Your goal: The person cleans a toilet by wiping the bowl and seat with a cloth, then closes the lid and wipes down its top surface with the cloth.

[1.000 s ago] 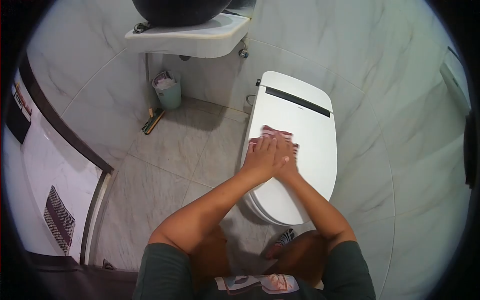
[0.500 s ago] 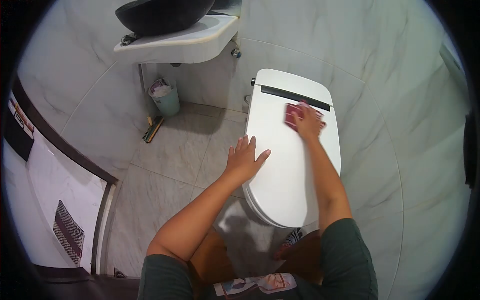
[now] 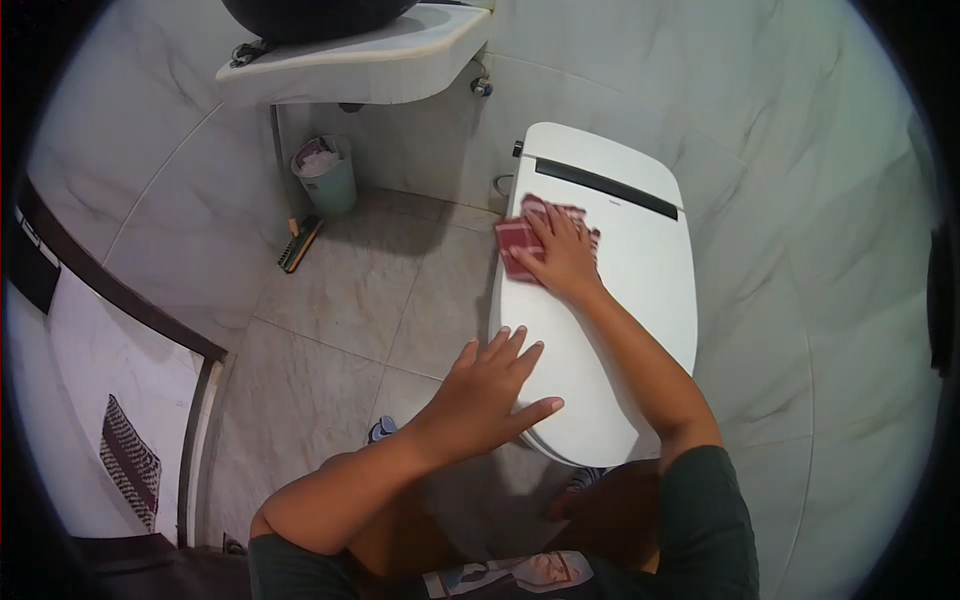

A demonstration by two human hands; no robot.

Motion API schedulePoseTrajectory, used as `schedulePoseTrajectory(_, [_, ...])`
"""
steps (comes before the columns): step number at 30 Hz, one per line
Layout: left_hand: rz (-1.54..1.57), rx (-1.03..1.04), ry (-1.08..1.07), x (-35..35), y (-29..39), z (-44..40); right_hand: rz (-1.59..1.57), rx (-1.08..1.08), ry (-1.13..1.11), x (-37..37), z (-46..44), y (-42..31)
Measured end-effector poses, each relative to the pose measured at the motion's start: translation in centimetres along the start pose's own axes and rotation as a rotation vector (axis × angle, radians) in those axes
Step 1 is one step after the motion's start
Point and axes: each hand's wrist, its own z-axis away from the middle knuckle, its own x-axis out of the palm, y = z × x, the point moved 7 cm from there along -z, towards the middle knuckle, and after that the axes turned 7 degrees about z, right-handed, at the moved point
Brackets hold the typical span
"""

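A white toilet with its lid (image 3: 640,290) down stands in front of me. My right hand (image 3: 566,258) presses a red-and-white checked cloth (image 3: 517,248) against the lid's upper left part, and the cloth's left side reaches the lid's edge. Nearer to me, my left hand (image 3: 490,390) is over the lid's lower left edge, fingers spread, holding nothing. Whether it touches the lid I cannot tell. A dark strip (image 3: 605,188) crosses the lid near its hinge end.
Up on the left, a black basin (image 3: 315,18) sits on a white counter (image 3: 380,78). Below it are a light-blue bin (image 3: 333,190) with crumpled waste and a floor brush (image 3: 299,245). A doorway with a patterned mat (image 3: 130,465) lies at far left. Marbled wall (image 3: 770,330) borders the right.
My right hand has slid the cloth leftward across the lid, from right of centre to the left edge. My left hand has drawn back toward me. The view has shifted slightly.
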Motion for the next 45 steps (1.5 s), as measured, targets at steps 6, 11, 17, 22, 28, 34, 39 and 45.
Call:
schedulePoseTrajectory(6, [-0.077,-0.136,0.001,0.7,-2.6,-0.9,0.047,0.201,0.029,3.9,-10.2,1.0])
schedulePoseTrajectory(11, [-0.086,-0.162,-0.003,0.9,-2.7,-2.2,0.127,0.272,0.016,4.1,-13.8,2.4])
schedulePoseTrajectory(17, [-0.047,-0.141,0.108,0.9,-2.7,-3.7,0.111,0.189,0.003,4.4,-13.3,3.0])
schedulePoseTrajectory(22, [0.023,-0.131,0.235,1.0,-3.2,-4.8,0.016,0.117,0.073,2.8,-7.6,2.3])
schedulePoseTrajectory(28, [0.049,-0.101,0.347,1.6,-2.9,-5.3,0.067,0.324,0.077,-0.7,2.1,11.3])
schedulePoseTrajectory(34, [0.054,-0.142,0.375,1.3,-4.3,-4.4,0.199,0.485,0.055,-5.0,13.9,16.8])
schedulePoseTrajectory(39, [0.113,-0.193,0.38,0.5,-6.3,-3.9,0.147,0.356,-0.003,-6.9,19.7,9.1])
schedulePoseTrajectory(45, [0.131,-0.193,0.386,0.3,-6.4,-3.5,-0.002,0.031,-0.125,-7.5,21.9,-5.2])
